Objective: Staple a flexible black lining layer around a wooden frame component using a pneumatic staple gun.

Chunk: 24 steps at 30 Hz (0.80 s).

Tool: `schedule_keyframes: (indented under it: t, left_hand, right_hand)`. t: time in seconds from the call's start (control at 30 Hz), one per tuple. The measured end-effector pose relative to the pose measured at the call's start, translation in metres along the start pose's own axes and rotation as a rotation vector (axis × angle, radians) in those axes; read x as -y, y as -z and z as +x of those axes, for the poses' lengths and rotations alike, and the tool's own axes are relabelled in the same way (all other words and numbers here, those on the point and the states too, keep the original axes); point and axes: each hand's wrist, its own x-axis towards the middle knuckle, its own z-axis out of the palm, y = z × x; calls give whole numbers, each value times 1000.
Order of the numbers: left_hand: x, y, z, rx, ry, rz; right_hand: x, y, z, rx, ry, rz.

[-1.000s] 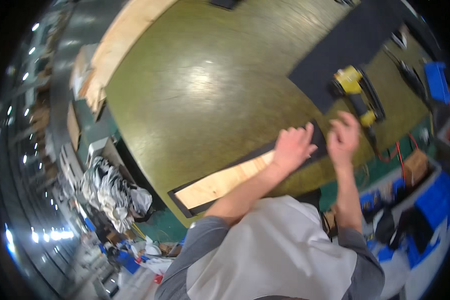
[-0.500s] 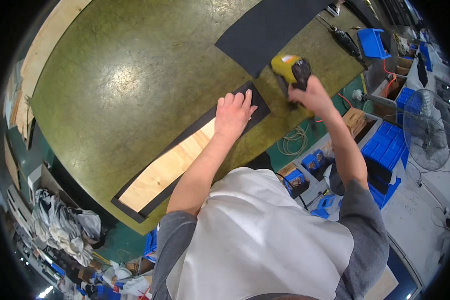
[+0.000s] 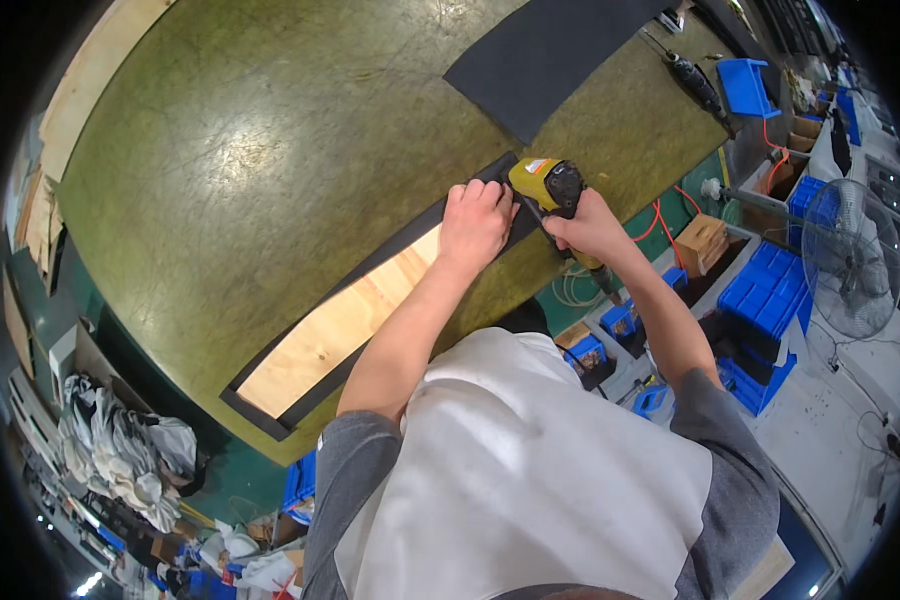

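Observation:
On the table lies a long, narrow plywood panel (image 3: pixel 322 342), set on a strip of black fabric (image 3: pixel 345 372) that shows as a border around it. My left hand (image 3: pixel 476 222) is at the panel's far right end, fingers bent and pressing down the fabric folded over there. In my right hand (image 3: pixel 592 228) is a yellow and black staple gun (image 3: pixel 548 182), gripped by its handle. Its head is right beside my left fingertips, over the fabric at that end. The gun's nose is hidden, so contact with the fabric cannot be made out.
Another black fabric piece (image 3: pixel 555 65) lies at the table's far side. Near the right edge are a dark slim power tool (image 3: pixel 695 82) and a blue bin (image 3: pixel 746 86). Beyond the edge, an orange hose (image 3: pixel 660 222), blue crates (image 3: pixel 765 285) and a standing fan (image 3: pixel 850 260).
My right hand has brought the staple gun left and down to the panel's far right end, beside my left hand. The left hand stays at that end, its fingers more bent and drawn together.

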Motion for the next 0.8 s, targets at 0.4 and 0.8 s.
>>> schedule_keyframes:
  t: [0.4,0.8]
  left_hand:
    - [-14,74,-85,-200,87,1]
    - [92,251,-364,-634,1259,363]
  right_hand:
    - [81,-6,-17,6,315,-641]
    - [172,-287,-23,116,1427,-661]
